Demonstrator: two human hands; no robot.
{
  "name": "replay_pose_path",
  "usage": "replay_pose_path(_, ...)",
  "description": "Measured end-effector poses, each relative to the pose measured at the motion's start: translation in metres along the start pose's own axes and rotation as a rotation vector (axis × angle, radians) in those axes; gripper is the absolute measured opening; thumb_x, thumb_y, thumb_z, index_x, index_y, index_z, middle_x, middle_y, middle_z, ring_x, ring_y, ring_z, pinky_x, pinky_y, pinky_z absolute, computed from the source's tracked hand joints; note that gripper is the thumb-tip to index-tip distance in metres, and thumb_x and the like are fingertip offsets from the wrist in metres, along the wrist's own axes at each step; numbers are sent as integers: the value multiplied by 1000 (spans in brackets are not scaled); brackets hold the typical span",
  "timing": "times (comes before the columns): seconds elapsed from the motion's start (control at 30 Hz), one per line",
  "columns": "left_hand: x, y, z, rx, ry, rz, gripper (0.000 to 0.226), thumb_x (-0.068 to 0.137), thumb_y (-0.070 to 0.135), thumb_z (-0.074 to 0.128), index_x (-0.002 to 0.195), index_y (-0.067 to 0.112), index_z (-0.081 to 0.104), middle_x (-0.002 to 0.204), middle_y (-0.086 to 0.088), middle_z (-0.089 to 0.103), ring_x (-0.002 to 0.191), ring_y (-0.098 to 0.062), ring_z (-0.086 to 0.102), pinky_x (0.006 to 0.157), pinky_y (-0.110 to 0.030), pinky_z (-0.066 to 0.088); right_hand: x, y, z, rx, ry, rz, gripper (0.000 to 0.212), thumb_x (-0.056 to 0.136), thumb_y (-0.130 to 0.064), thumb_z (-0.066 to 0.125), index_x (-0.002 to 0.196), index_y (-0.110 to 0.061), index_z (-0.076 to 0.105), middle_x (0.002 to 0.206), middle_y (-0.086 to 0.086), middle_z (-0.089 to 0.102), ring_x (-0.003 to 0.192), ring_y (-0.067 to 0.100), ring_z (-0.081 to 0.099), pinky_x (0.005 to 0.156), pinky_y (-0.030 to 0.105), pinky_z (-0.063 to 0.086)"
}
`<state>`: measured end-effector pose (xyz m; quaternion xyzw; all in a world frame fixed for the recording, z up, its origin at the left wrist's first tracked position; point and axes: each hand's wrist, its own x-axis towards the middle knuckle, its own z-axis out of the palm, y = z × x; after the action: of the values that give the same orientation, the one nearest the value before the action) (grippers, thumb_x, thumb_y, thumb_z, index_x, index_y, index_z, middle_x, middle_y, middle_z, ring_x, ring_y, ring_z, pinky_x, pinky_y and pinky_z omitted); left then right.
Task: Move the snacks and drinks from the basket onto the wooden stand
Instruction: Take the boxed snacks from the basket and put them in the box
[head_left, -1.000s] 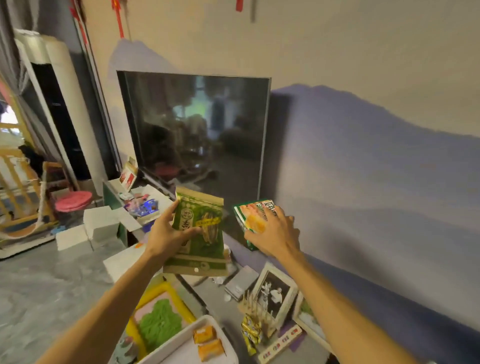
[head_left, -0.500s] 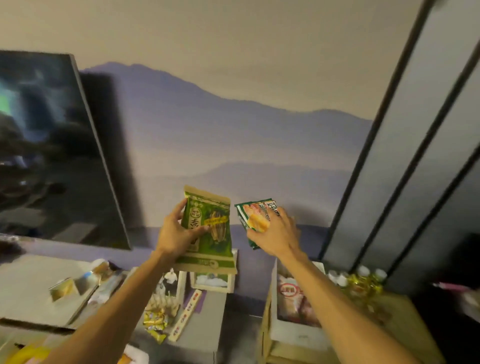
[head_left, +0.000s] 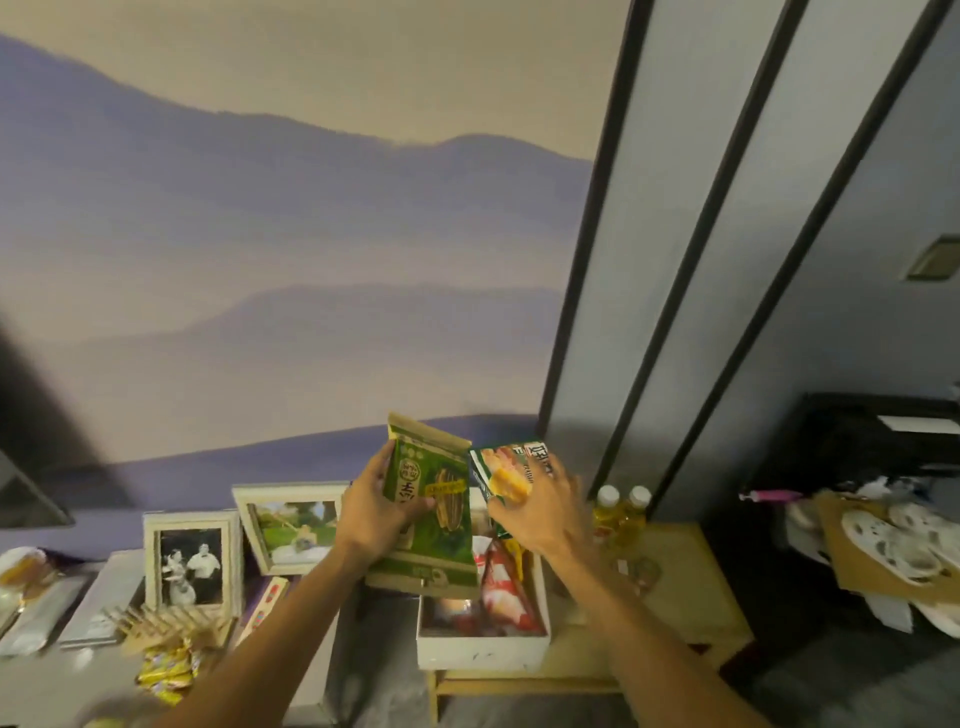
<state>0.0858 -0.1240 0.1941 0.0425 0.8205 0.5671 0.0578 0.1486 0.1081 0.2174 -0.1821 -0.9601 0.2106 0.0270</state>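
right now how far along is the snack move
Looks done: two drink bottles and a white box of red packets sit on the wooden stand. In hand: left hand grips a green packet, right hand an orange-green packet, above the box. Left: setting both down; basket is out of view.

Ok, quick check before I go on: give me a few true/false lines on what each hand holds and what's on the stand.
1. The left hand holds a green packet. True.
2. The right hand is empty. False: it holds a smaller packet.
3. Bottles with white caps are on the stand. True.
4. The white box on the stand is empty. False: snack packets lie in it.
5. Both held packets rest on the stand. False: both are held up in the air, above the box.
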Motion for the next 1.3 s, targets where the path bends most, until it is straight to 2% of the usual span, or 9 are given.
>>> replay_pose_path(0.1, 14, -41, 40, 49, -13, -49, 103, 73, 22, 96, 159, 28, 39, 111, 21, 68, 100, -5, 71, 89, -32, 62, 16, 31, 47, -34, -41, 73, 104, 76, -91, 51, 163, -37, 36, 174, 0, 28, 155, 40, 34, 119, 61, 39)
replay_pose_path(0.2, 31, -91, 74, 100, -33, -95, 103, 71, 26, 96, 157, 35, 40, 115, 14, 70, 105, -12, 71, 94, -40, 61, 28, 63, 113, -78, -52, 93, 100, 76, -93, 42, 161, -41, 37, 173, -1, 32, 158, 37, 29, 121, 61, 34)
replay_pose_path(0.3, 44, -136, 105, 143, -48, -81, 99, 70, 31, 95, 148, 55, 39, 120, 18, 71, 108, -9, 70, 96, -44, 60, 38, 97, 190, -95, -80, 125, 93, 79, -92, 33, 161, -47, 34, 170, -5, 35, 157, 32, 26, 120, 53, 29)
replay_pose_path(0.43, 50, -173, 135, 98, -36, -130, 85, 80, 24, 89, 121, 80, 41, 118, 18, 70, 108, -3, 67, 95, -40, 59, 35, 108, 240, -134, -90, 192, 92, 86, -87, 25, 168, -45, 19, 174, 4, 26, 157, 37, 22, 121, 51, 27)
replay_pose_path(0.6, 50, -198, 144, 220, -41, -165, 93, 83, 26, 87, 155, 45, 32, 135, 8, 60, 122, -17, 59, 100, -43, 52, 23, 96, 247, -130, -24, 239, 97, 88, -83, 34, 168, -30, 23, 170, 10, 31, 151, 37, 36, 118, 51, 38)
replay_pose_path(0.73, 45, -207, 150, 484, -2, -99, 101, 80, 39, 88, 161, 31, 29, 134, -8, 57, 125, -31, 47, 101, -53, 49, 17, 90, 247, -148, -5, 234, 108, 83, -88, 39, 168, -23, 25, 171, 15, 31, 152, 40, 36, 121, 55, 37)
replay_pose_path(0.93, 52, -214, 148, 681, -94, -30, 110, 77, 65, 81, 160, 24, 21, 152, -7, 43, 135, -29, 41, 111, -50, 44, 15, 90, 249, -166, -45, 235, 116, 81, -96, 42, 167, -19, 26, 171, 20, 31, 149, 47, 41, 118, 64, 39)
replay_pose_path(1.07, 56, -195, 127, 648, -154, -23, 115, 80, 75, 70, 165, 29, 7, 170, -8, 14, 154, -36, 26, 120, -58, 34, 13, 88, 226, -145, -49, 215, 118, 82, -103, 28, 170, -26, 17, 176, 15, 20, 159, 44, 26, 126, 64, 29)
replay_pose_path(1.3, 77, -107, 48, 679, -228, 159, 99, 90, 83, 44, 166, 30, 10, 174, -1, 15, 159, -26, 20, 127, -55, 20, 20, 72, 111, -94, 1, 161, 117, 88, -97, 32, 172, -23, -2, 181, 6, -6, 167, 32, -5, 133, 54, 10)
